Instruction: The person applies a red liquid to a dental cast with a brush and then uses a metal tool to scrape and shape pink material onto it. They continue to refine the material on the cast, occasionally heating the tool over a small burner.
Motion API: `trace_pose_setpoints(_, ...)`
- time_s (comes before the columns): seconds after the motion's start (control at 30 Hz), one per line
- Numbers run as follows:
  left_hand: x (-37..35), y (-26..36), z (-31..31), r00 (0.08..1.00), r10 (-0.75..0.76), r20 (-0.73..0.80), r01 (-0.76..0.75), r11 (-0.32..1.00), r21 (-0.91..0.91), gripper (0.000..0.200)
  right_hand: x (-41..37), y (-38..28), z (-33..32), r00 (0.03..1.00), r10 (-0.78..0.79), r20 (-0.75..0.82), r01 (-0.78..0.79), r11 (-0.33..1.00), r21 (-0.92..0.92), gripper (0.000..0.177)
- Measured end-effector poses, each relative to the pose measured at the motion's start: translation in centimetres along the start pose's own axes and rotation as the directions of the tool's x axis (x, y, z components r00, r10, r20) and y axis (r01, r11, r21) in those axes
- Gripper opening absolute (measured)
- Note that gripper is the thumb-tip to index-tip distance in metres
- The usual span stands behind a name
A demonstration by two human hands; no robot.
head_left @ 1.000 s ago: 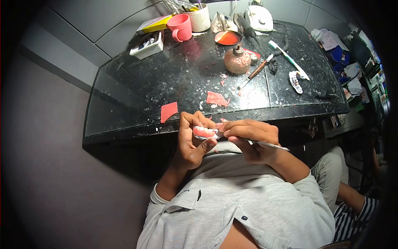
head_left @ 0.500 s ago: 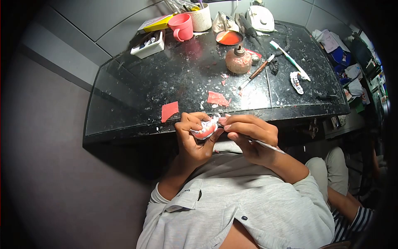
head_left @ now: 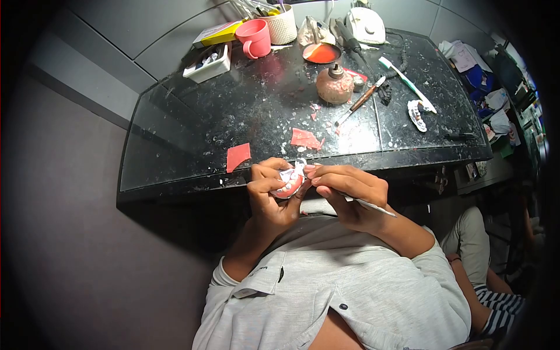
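Note:
My left hand is closed around a dental cast with pink wax gum and white teeth, held just off the table's front edge. Between the fingers of my right hand lies a slim metal carving tool. Its rear end sticks out toward my wrist, and its working tip is hidden by my fingers at the cast's right side. On the table beyond my hands are a square pink wax sheet and a torn wax piece.
A round burner, a wooden-handled wax knife, a toothbrush and another dental cast lie on the black table. Farther back stand a pink mug and a dish of red wax. Another person's arm shows at right.
The cast has tilted slightly in my left hand, showing its teeth more. My right hand and the tool have shifted a little left. The other person's arm and leg at right have moved.

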State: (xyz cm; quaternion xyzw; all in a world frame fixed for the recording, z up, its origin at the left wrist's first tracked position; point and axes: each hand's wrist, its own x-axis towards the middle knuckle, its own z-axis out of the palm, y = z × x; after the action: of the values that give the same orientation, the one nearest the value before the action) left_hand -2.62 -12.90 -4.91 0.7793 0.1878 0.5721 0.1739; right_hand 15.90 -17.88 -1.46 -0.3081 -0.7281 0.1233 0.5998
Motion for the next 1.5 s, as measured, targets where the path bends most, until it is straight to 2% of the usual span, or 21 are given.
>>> trace_pose_setpoints(0.17, -0.2, 0.1, 0.3, 1.000, -0.012, -0.007, 0.011, 1.000, -0.011, 0.051, 0.0, 0.0, 0.1, 1.000, -0.006, -0.010, 0.005, 1.000, -0.013, 0.008)
trace_pose_setpoints(0.33, -0.1, 0.3, 0.9, 0.996, 0.003, -0.095, -0.006, 0.999, -0.033, 0.055, 0.1, -0.2, 0.3, 0.998, -0.046, -0.035, 0.044, 0.998, -0.046, 0.008)
trace_pose_setpoints(0.47, -0.3, 0.5, 1.3, 0.994, -0.007, -0.109, 0.001, 0.999, -0.052, 0.055, -0.2, -0.4, 0.4, 0.999, -0.016, -0.045, 0.015, 0.999, -0.030, 0.009)
trace_pose_setpoints(0.73, -0.7, 0.6, 1.9, 0.980, -0.109, -0.168, 0.075, 0.978, -0.196, 0.055, -0.4, -0.3, 0.7, 0.997, -0.040, -0.067, 0.039, 0.999, -0.015, 0.012)
trace_pose_setpoints(1.07, -0.6, 0.4, 2.0, 0.978, -0.136, -0.157, 0.109, 0.979, -0.173, 0.053, -0.3, -0.1, 0.2, 0.998, -0.002, -0.065, -0.002, 0.998, -0.061, 0.009)
trace_pose_setpoints(1.13, -0.7, 0.1, 1.7, 0.971, -0.202, -0.127, 0.180, 0.969, -0.168, 0.052, -0.5, 0.4, 0.2, 0.980, 0.088, -0.179, -0.083, 0.996, 0.037, 0.008)
trace_pose_setpoints(1.17, -0.7, 0.2, 1.5, 0.970, -0.203, -0.130, 0.181, 0.969, -0.166, 0.052, -0.7, 0.9, 0.0, 0.979, 0.056, -0.198, -0.048, 0.998, 0.045, 0.010)
trace_pose_setpoints(1.2, -0.4, 0.7, 1.2, 0.921, -0.384, -0.059, 0.332, 0.857, -0.393, 0.052, -0.8, 1.0, 0.1, 0.979, 0.057, -0.194, -0.049, 0.998, 0.048, 0.010)
trace_pose_setpoints(1.23, -0.2, 1.0, 1.0, 0.845, -0.532, 0.052, 0.458, 0.670, -0.585, 0.053, -0.9, 1.1, 0.1, 0.965, 0.111, -0.239, -0.071, 0.983, 0.166, 0.012)
trace_pose_setpoints(1.27, 0.1, 1.3, 0.8, 0.844, -0.534, 0.051, 0.458, 0.669, -0.585, 0.053, -0.9, 1.2, 0.1, 0.946, 0.168, -0.278, -0.087, 0.955, 0.282, 0.015)
trace_pose_setpoints(1.33, 0.5, 1.5, 0.4, 0.729, -0.650, 0.213, 0.574, 0.412, -0.708, 0.057, -0.4, 0.9, 0.2, 0.945, 0.185, -0.269, -0.084, 0.934, 0.347, 0.020)
trace_pose_setpoints(1.37, 0.6, 1.5, 0.2, 0.710, -0.657, 0.254, 0.584, 0.346, -0.734, 0.056, -0.3, 0.8, 0.2, 0.943, 0.196, -0.270, -0.074, 0.912, 0.402, 0.020)
trace_pose_setpoints(1.43, 0.5, 1.0, 0.0, 0.729, -0.625, 0.281, 0.568, 0.322, -0.757, 0.059, 0.0, 0.8, 0.1, 0.941, 0.207, -0.268, -0.065, 0.887, 0.457, 0.021)
trace_pose_setpoints(1.5, 0.1, 0.4, 0.1, 0.804, -0.528, 0.274, 0.484, 0.314, -0.816, 0.068, 0.2, 0.9, -0.2, 0.976, 0.117, -0.186, -0.056, 0.950, 0.306, 0.017)
